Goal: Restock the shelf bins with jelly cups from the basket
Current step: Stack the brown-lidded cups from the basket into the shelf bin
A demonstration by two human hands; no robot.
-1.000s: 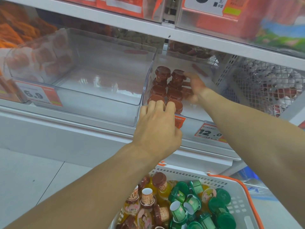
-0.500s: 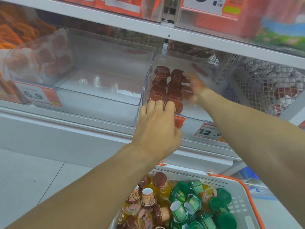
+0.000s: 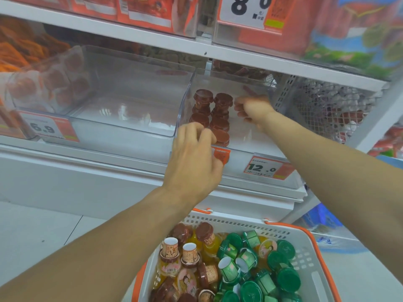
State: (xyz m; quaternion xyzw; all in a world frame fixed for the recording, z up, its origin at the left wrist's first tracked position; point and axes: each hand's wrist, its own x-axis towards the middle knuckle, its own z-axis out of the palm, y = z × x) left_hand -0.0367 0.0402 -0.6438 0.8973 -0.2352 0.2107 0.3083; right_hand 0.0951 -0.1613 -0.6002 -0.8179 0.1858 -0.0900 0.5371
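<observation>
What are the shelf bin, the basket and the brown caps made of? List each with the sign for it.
Shelf bin: clear rigid plastic, glossy; the cups show through its walls, which reflect light.
Basket: white moulded plastic, matte, with punched slots and an orange rim.
Brown caps: likely plastic, slightly shiny, with moulded ridges.

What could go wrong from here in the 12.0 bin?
1. The brown-capped jelly cups are stacked two high; the right hand, right beside them, could topple the stack.
2. The left hand grips the clear bin at its front edge; a tug might shift the rows.
</observation>
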